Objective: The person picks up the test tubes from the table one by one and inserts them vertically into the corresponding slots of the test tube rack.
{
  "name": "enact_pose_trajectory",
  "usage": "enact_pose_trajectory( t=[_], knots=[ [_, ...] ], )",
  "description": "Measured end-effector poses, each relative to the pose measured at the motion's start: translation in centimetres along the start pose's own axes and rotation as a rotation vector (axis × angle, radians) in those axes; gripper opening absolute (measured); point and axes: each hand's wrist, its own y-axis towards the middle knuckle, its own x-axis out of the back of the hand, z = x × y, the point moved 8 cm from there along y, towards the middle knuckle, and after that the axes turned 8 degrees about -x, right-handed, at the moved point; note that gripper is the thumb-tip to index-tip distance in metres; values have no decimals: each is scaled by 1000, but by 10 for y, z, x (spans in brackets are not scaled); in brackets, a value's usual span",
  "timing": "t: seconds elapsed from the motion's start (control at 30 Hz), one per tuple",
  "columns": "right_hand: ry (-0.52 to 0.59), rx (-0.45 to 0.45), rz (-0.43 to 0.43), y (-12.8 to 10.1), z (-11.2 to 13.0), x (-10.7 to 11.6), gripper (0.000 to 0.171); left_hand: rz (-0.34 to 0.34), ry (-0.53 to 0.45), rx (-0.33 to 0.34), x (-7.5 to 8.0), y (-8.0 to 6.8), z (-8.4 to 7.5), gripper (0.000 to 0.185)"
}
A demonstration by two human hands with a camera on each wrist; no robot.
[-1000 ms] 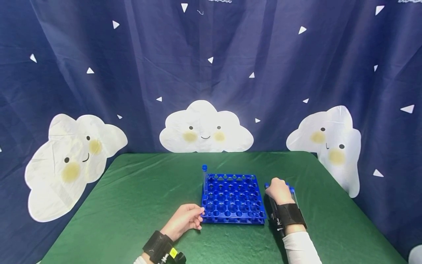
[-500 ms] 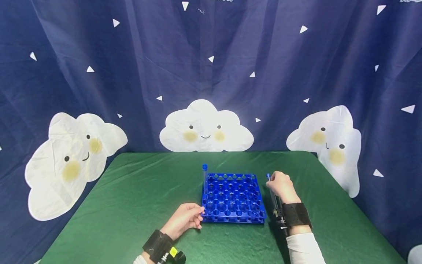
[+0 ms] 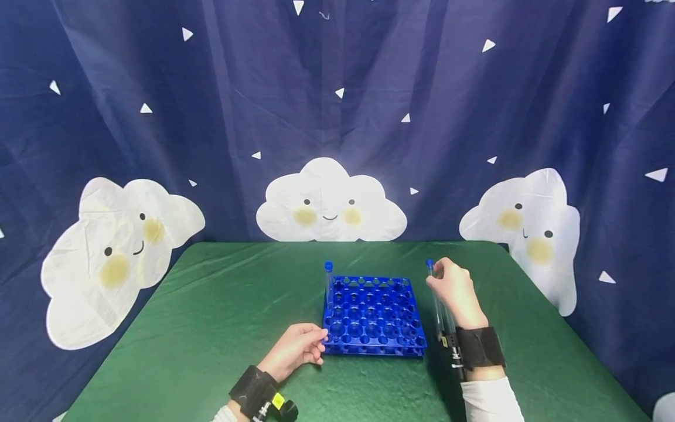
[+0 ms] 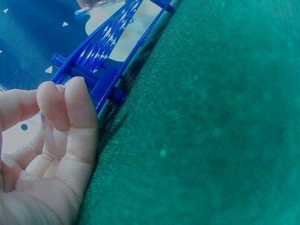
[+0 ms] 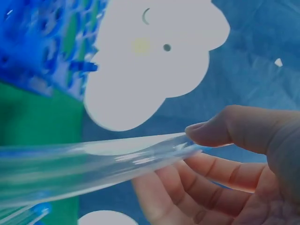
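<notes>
A blue test tube rack sits on the green table, seen edge-on in the left wrist view. At its near left corner my left hand pinches the rack between thumb and fingers. To the right of the rack, my right hand grips a clear test tube close under its blue cap. That tube hangs upright, and the right wrist view has the thumb and fingers around its upper end. Another blue-capped test tube stands in the rack's left column toward the back.
Below the held tube, more blue-capped tubes show at the lower left of the right wrist view; in the head view the right forearm hides most of them. A dark curtain with white clouds hangs behind the green table.
My right hand has closed on a test tube to the right of the rack and lifted it upward. The left hand has stayed at the rack's corner.
</notes>
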Motion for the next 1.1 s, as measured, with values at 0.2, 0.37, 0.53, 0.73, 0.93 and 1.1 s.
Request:
enact_pose_trajectory(
  t=[0.2, 0.37, 0.53, 0.73, 0.93, 1.1],
  knots=[
    [40, 66, -70, -12, 27, 13, 24, -8, 5, 2, 1, 3, 0, 14],
    [47, 120, -122, -17, 48, 12, 22, -1, 4, 1, 1, 4, 2, 13],
    [88, 181, -152, -23, 69, 5, 22, 2, 4, 2, 2, 5, 4, 13],
    [167, 259, -157, -31, 97, -5, 20, 2, -1, 3, 2, 4, 5, 13],
    [257, 303, -185, -35, 116, -18, 18, 2, -2, 6, 2, 4, 5, 13],
    [325, 308, -185, -37, 126, -28, 19, -2, -1, 10, 2, 4, 4, 14]
  ],
)
